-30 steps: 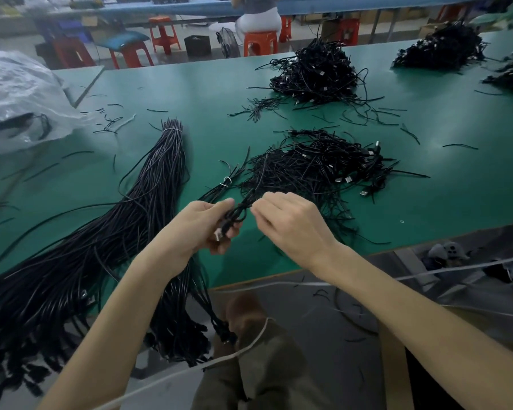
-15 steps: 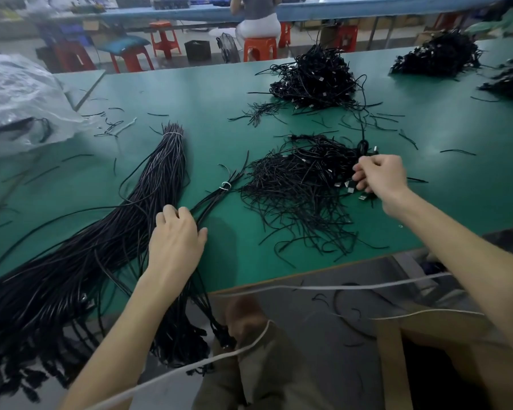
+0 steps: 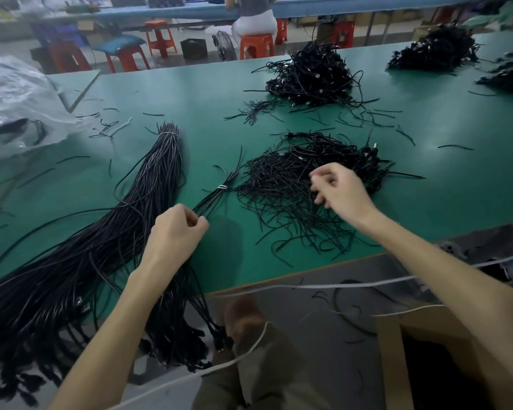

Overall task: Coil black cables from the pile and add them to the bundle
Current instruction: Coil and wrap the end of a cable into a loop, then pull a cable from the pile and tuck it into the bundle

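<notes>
Loose pile of thin black cables lies on the green table top in front of the person, near the front edge, with stray strands trailing toward that edge. The right hand is over the right part of the pile, its fingers curled down among the strands; whether it actually holds one cannot be told. The left hand, fingers curled, pinches strands of a slim bundle of black cables bound with a white tie. This bundle lies just left of the pile and runs under the hand and over the table edge. Further left lies a thick bundle of long black cables, tied near its far end and hanging over the same edge. Another heap of black cables sits farther back, and a crumpled clear plastic bag lies at the far left.
</notes>
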### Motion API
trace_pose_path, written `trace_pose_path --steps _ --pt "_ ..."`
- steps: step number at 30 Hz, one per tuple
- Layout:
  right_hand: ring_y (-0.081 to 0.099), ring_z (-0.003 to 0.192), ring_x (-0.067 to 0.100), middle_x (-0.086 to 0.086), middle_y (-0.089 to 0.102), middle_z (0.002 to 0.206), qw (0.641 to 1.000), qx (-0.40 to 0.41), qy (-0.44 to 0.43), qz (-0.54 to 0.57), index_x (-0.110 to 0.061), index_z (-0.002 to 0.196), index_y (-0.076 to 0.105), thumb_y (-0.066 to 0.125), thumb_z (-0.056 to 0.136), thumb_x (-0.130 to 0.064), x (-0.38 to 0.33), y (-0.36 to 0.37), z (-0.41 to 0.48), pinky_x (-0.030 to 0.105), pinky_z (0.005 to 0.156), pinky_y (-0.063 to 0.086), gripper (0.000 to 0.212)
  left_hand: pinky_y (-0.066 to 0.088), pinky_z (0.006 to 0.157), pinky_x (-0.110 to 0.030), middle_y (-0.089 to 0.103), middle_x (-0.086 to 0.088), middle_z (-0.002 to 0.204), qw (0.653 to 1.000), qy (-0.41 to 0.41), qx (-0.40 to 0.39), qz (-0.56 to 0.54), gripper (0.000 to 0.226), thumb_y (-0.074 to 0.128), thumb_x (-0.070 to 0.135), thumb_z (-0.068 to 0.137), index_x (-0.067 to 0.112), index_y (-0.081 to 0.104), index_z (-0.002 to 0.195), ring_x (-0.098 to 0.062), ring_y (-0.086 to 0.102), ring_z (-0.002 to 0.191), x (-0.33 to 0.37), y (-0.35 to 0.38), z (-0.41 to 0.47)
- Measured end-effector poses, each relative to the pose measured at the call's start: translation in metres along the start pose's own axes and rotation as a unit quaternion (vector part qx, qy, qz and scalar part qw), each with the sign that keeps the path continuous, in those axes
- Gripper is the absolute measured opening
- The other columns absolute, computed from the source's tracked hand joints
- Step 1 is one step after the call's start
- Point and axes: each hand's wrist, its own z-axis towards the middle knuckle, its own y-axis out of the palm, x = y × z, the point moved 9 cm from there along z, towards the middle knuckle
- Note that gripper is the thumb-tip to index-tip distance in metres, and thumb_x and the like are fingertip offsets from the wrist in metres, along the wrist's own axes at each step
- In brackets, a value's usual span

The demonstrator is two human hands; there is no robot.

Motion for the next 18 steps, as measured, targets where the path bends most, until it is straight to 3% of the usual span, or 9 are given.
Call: trace_pose_path --steps 4,7,9,11,14,16,18 --pt "0.071 0.074 0.014 0.003 0.070 0.098 0.988 -0.150 -0.026 0.034 -0.013 0.118 0.060 0.059 0.103 -0.017 -0.043 0.072 -0.025 0.027 0.061 0.053 0.016 0.040 0.061 -0.013 0.064 0.004 0.085 0.993 0.105 -0.030 -0.034 0.013 0.072 0.026 0.094 0.022 0.064 0.085 -0.008 0.058 0.076 0.023 0.005 -0.002" --pt "0.072 0.073 0.020 0.013 0.072 0.101 0.959 -0.235 0.050 0.150 -0.002 0.123 0.056 0.053 0.107 -0.020 -0.058 0.126 -0.041 0.030 0.058 0.056 0.024 0.039 0.074 -0.015 0.058 0.004 0.094 0.987 0.153 -0.040 -0.027 0.011 0.077 0.030 0.091 0.023 0.069 0.089 -0.012 0.054 0.083 0.028 0.007 -0.005" --pt "0.071 0.072 0.021 0.020 0.071 0.102 0.942 -0.250 0.103 0.196 0.007 0.122 0.055 0.049 0.108 -0.022 -0.062 0.152 -0.046 0.030 0.060 0.059 0.033 0.034 0.090 -0.032 0.055 0.005 0.109 0.985 0.166 -0.034 0.024 0.012 0.077 0.034 0.091 0.025 0.073 0.096 -0.017 0.047 0.101 0.023 0.008 -0.006" --pt "0.071 0.072 0.021 0.023 0.070 0.100 0.944 -0.247 0.122 0.184 0.011 0.119 0.058 0.050 0.108 -0.023 -0.062 0.167 -0.046 0.029 0.063 0.059 0.036 0.027 0.099 -0.037 0.052 0.005 0.125 0.983 0.160 -0.047 0.075 0.010 0.073 0.032 0.094 0.028 0.073 0.103 -0.023 0.042 0.118 0.013 0.008 -0.005" --pt "0.072 0.072 0.025 0.018 0.070 0.093 0.952 -0.232 0.120 0.159 0.007 0.113 0.060 0.057 0.104 -0.019 -0.061 0.177 -0.044 0.033 0.065 0.058 0.027 0.032 0.112 -0.049 0.050 -0.003 0.142 0.978 0.158 -0.100 0.090 0.027 0.069 0.020 0.097 0.027 0.070 0.124 -0.034 0.042 0.132 0.001 0.014 -0.004" --pt "0.073 0.078 0.034 0.018 0.074 0.093 0.962 -0.229 0.102 0.110 -0.005 0.108 0.059 0.061 0.101 -0.020 -0.061 0.180 -0.042 0.038 0.067 0.054 0.016 0.032 0.114 -0.049 0.050 -0.008 0.143 0.979 0.161 -0.096 0.083 0.035 0.067 0.012 0.097 0.023 0.066 0.131 -0.036 0.041 0.133 0.000 0.015 -0.005" --pt "0.069 0.072 0.033 0.020 0.075 0.091 0.967 -0.222 0.094 0.076 -0.011 0.100 0.062 0.061 0.100 -0.024 -0.062 0.182 -0.039 0.038 0.060 0.048 0.013 0.033 0.111 -0.041 0.050 -0.010 0.136 0.980 0.167 -0.076 0.073 0.036 0.064 0.008 0.096 0.019 0.064 0.131 -0.034 0.041 0.129 0.004 0.015 -0.006"
